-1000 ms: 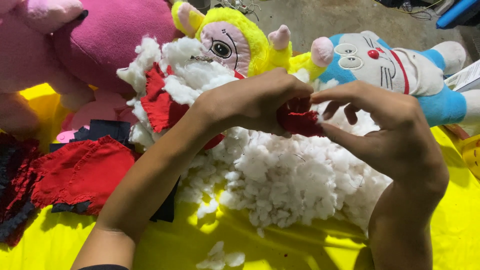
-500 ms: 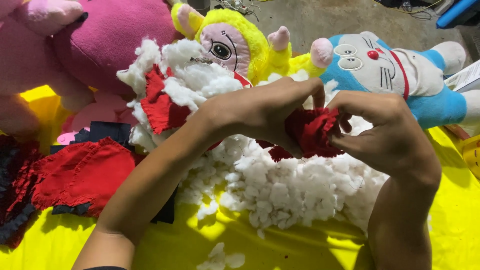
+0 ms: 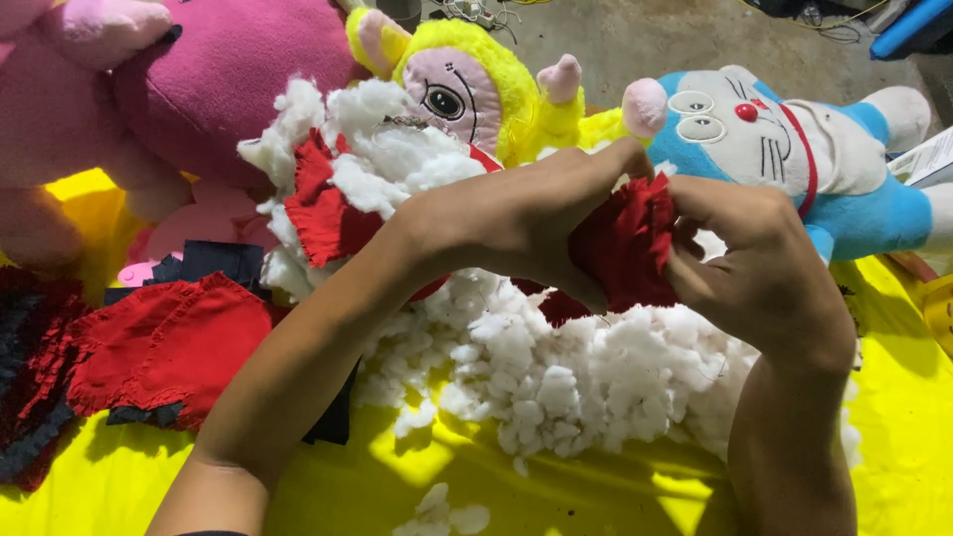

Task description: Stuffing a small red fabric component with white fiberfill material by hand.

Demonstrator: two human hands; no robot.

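Note:
My left hand (image 3: 516, 223) and my right hand (image 3: 759, 273) both grip a small red fabric piece (image 3: 625, 248), held up between them over a heap of white stuffing (image 3: 566, 372). The fingers of both hands pinch the cloth's upper edge; what is inside the cloth is hidden. More red cloth (image 3: 323, 208) lies mixed into stuffing behind my left wrist.
A yellow sheet (image 3: 397, 486) covers the surface. Red and dark fabric pieces (image 3: 159, 347) lie at the left. Behind are a large pink plush (image 3: 199, 79), a yellow plush (image 3: 467, 94) and a blue and white cat plush (image 3: 784, 149). Bare concrete floor lies beyond.
Both hands have lifted the red fabric piece slightly and pulled it open, so more of the cloth shows between them than one second ago.

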